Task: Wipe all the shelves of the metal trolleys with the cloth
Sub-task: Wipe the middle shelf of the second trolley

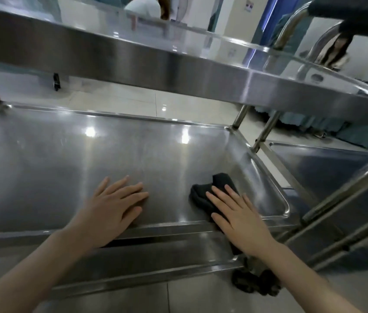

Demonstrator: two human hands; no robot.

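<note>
A steel trolley fills the view. Its middle shelf (88, 154) lies in front of me under the top shelf (133, 57). A black cloth (203, 193) lies bunched on the middle shelf near its right front corner. My right hand (241, 218) presses flat on the cloth, fingers spread, covering its near half. My left hand (113, 208) rests flat and bare on the shelf to the left of the cloth, holding nothing. A lower shelf (155, 260) shows below the front rim.
A second trolley's shelf (327, 170) stands close on the right, with slanted steel tubes (348, 195) between. A black caster (255, 281) sits under my right wrist. Two people are in the background at the top middle and top right. Tiled floor surrounds the trolleys.
</note>
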